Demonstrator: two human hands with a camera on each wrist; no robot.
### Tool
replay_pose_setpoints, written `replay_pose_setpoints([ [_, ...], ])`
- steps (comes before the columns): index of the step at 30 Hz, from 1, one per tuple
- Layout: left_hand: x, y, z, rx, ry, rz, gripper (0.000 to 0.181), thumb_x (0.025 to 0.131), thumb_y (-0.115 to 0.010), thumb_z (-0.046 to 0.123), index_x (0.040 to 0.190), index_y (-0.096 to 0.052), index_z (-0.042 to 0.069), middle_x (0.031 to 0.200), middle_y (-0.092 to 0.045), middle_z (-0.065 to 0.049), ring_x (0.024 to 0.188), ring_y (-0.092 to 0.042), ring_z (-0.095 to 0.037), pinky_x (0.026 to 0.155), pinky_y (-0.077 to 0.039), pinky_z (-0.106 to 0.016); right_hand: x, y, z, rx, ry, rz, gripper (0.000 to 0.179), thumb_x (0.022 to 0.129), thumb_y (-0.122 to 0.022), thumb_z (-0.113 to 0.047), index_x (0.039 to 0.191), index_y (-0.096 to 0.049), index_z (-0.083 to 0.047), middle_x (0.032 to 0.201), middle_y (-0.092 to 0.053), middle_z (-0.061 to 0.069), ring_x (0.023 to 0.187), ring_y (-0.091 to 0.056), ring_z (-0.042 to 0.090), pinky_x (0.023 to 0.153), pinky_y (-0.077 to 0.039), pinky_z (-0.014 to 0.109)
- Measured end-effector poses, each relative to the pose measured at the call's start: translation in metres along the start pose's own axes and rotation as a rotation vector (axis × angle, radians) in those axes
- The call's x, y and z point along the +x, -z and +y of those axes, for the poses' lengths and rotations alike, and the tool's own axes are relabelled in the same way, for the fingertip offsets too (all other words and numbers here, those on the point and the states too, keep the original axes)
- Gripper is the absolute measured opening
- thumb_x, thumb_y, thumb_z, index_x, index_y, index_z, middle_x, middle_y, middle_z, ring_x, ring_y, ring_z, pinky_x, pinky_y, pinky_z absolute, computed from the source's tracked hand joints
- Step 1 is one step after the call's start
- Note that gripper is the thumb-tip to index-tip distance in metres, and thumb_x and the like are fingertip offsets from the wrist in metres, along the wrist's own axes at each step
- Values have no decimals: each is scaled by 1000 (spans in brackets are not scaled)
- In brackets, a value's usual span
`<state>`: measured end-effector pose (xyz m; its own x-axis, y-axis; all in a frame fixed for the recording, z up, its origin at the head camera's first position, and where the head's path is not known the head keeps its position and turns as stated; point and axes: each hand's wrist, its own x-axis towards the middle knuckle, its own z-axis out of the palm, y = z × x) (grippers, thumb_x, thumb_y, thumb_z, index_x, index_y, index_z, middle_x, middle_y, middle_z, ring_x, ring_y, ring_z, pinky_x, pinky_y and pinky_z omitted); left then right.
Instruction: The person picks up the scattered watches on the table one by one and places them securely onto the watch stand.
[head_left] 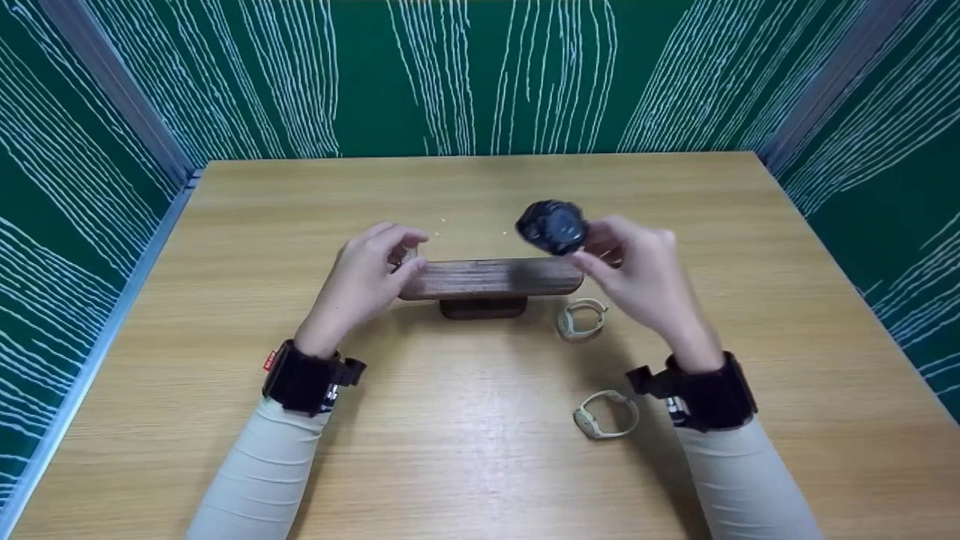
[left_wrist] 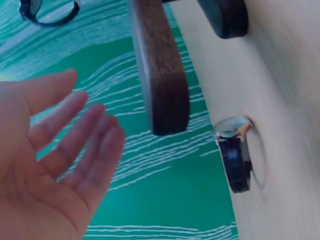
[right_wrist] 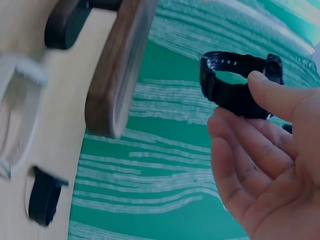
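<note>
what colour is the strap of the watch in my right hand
The watch strap is black, showing best in the right wrist view.

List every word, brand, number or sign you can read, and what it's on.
None can be read.
Red tag on the left wrist strap: marks too small.
Black watch in the right hand: dial blurred.
Two pale watches on the table: dials too small.
</note>
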<state>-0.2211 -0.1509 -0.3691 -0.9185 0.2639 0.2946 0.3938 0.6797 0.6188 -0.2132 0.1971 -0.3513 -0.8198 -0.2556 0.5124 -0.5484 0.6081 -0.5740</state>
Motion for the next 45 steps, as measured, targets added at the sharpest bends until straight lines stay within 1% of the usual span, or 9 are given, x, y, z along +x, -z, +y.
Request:
replay_pose_setpoints([
  [4,-1,0,-8,9,71,-8,32,103,-72,21,132,-71,10,126,-70,-10,117,-66,-30,103,-53,-45,1,10,8,-46,-59,16,24,90,-83,-2,111,-73,4,98,-80,14,79,-74,21,70,-52,9],
  [9,0,-2,-13,28,126,-62,36,105,-70,27,136,-69,10,135,-68,-12,125,-61,-33,109,-48,-50,0,15,16,-125,-134,10,22,93,-82,-8,110,-73,3,96,-80,14,79,-75,24,68,-48,8],
  [13,0,-4,-13,61,127,-106,39,105,-70,31,136,-68,9,135,-68,-12,126,-60,-32,111,-46,-49,-2,14,20,-175,-160,-9,19,93,-83,-11,105,-75,1,92,-80,13,78,-76,27,70,-49,19],
  [17,0,-7,-14,74,109,-125,38,104,-71,29,134,-69,7,136,-68,-12,133,-57,-34,117,-41,-51,-4,12,22,-205,-178,-25,19,92,-85,-13,102,-75,1,91,-79,15,79,-76,29,73,-54,37],
  [19,1,-8,-15,78,106,-132,37,103,-71,29,133,-70,7,137,-67,-13,134,-57,-35,117,-40,-51,-4,11,23,-210,-190,-35,20,91,-85,-13,101,-75,1,91,-79,16,79,-75,29,74,-56,42],
  [25,1,-12,-18,95,117,-152,36,103,-71,30,131,-70,7,142,-65,-15,137,-55,-38,119,-39,-53,-6,6,23,-200,-222,-72,19,90,-85,-12,97,-74,1,88,-77,16,79,-73,28,74,-55,42],
  [30,0,-12,-17,96,127,-149,36,103,-72,31,130,-71,8,139,-66,-15,135,-56,-38,117,-41,-52,-7,1,25,-221,-215,-91,20,88,-86,-12,93,-72,2,84,-76,16,74,-72,29,71,-55,43],
  [37,0,-12,-16,92,124,-147,36,103,-73,31,130,-71,8,138,-66,-15,133,-57,-38,116,-42,-52,-7,-8,27,-222,-242,-181,26,89,-86,-13,99,-73,7,89,-77,21,79,-74,33,73,-61,48],
  [45,1,-12,-17,87,103,-148,35,102,-73,30,129,-71,6,138,-66,-16,134,-58,-37,116,-42,-51,-7,-12,24,-217,-270,-209,24,89,-86,-17,94,-72,1,85,-77,15,74,-72,29,68,-59,44],
])
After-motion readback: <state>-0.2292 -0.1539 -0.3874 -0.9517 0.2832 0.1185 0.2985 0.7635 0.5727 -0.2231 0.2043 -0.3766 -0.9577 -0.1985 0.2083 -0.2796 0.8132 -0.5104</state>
